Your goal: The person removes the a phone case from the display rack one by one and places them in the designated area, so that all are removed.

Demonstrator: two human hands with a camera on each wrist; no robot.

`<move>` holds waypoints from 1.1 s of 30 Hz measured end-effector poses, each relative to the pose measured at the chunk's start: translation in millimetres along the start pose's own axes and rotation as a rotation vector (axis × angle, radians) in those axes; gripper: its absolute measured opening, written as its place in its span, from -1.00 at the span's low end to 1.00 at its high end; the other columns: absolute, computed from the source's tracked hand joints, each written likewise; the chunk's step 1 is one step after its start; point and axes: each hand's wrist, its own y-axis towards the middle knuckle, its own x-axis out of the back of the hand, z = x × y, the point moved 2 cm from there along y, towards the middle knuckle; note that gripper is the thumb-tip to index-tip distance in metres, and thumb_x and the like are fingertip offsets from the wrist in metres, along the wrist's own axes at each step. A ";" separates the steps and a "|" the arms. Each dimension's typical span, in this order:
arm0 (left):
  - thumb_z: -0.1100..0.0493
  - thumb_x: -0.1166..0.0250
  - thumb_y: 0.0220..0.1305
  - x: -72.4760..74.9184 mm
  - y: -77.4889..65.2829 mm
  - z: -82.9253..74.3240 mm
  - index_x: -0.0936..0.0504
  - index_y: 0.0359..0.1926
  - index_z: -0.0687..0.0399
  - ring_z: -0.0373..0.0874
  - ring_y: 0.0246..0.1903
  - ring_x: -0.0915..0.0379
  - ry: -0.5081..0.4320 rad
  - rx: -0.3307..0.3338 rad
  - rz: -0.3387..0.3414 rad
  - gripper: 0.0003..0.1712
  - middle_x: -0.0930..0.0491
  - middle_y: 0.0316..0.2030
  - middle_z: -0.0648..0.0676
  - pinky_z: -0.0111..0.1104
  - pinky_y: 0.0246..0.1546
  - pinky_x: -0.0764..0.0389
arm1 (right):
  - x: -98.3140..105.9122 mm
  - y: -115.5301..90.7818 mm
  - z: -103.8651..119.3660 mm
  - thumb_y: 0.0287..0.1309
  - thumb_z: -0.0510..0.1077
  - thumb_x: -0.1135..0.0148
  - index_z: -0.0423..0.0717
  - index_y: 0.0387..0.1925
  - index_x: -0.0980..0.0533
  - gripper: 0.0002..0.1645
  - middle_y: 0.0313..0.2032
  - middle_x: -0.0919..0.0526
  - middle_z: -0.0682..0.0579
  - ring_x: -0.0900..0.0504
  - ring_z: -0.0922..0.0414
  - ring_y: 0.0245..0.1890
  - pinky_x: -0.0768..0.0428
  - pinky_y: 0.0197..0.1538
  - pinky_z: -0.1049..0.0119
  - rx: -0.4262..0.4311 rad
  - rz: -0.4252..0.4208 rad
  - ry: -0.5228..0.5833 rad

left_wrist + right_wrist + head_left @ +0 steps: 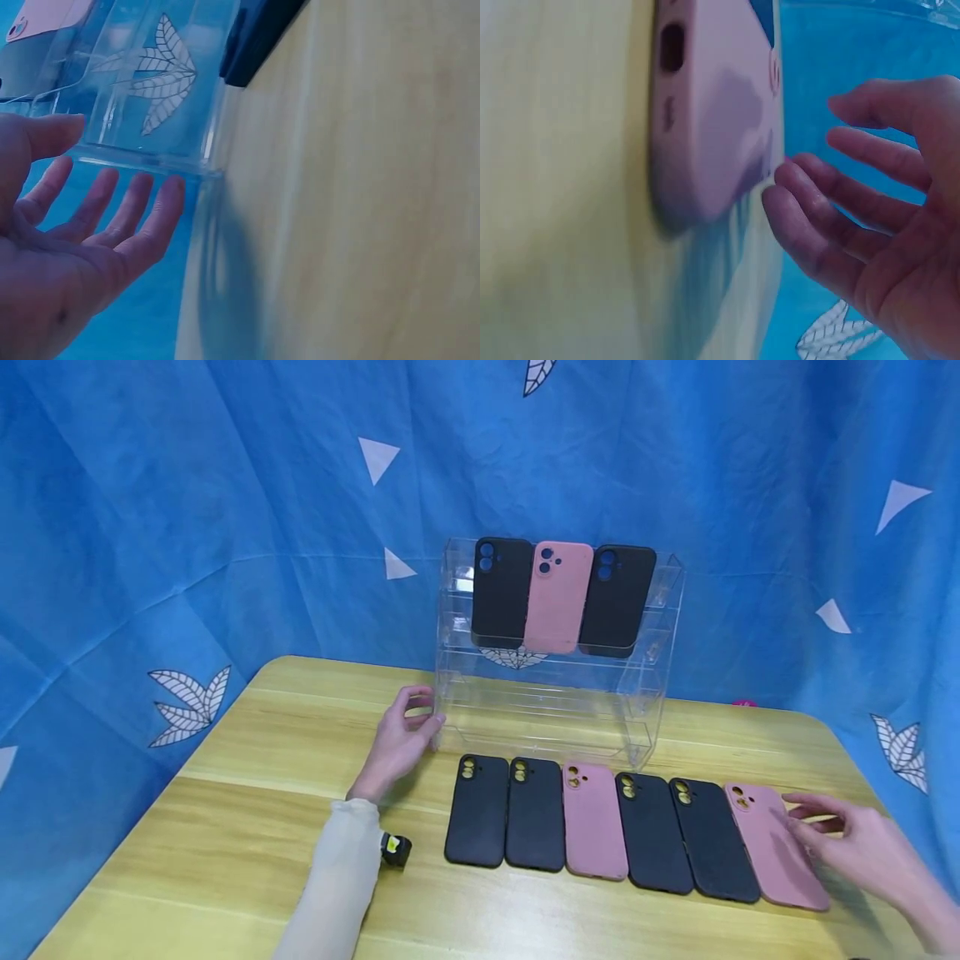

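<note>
Phone cases in a row before clear acrylic rack, three more cases high on it; left hand spread beside rack; right hand loosely spread by pink case, front-right of rack.

The table bears a clear rack and six phone cases.

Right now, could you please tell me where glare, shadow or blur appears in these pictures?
Head view: small bright glints on the clear stand. Left wrist view: a bluish shadow on the table, whose wood grain looks smeared. Right wrist view: a dark shadow across the back of the pink case, with soft edges and blurred table grain.
</note>
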 end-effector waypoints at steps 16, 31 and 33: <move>0.11 -0.30 0.43 8.9 10.5 -63.7 -0.59 0.19 0.14 0.00 0.14 -0.61 -0.081 -0.313 -0.225 -0.62 -0.62 0.15 0.15 -0.19 0.07 -0.64 | -10.6 32.0 60.9 0.37 0.10 -0.27 -0.14 0.27 -0.54 -0.42 0.02 -0.73 -0.28 -0.31 0.84 -0.32 -0.53 -0.40 0.53 0.015 -0.133 0.132; 0.02 -0.31 0.43 -8.5 41.7 -129.9 -0.60 0.24 -0.02 -0.09 0.15 -0.58 0.013 -0.385 -0.268 -0.58 -0.64 0.16 0.09 -0.21 0.19 -0.64 | -19.1 73.6 120.9 0.42 0.16 -0.18 -0.09 0.32 -0.51 -0.39 0.12 -0.69 -0.22 -0.47 0.63 -0.14 -0.41 -0.21 0.82 0.046 -0.263 0.322; 0.00 -0.30 0.43 -11.2 47.0 -136.0 -0.60 0.25 -0.01 -0.09 0.16 -0.57 0.040 -0.374 -0.266 -0.56 -0.64 0.17 0.08 -0.22 0.18 -0.64 | -20.9 78.9 127.8 0.43 0.17 -0.17 -0.08 0.34 -0.50 -0.39 0.12 -0.69 -0.21 -0.63 0.36 -0.07 -0.42 -0.22 0.79 0.033 -0.279 0.333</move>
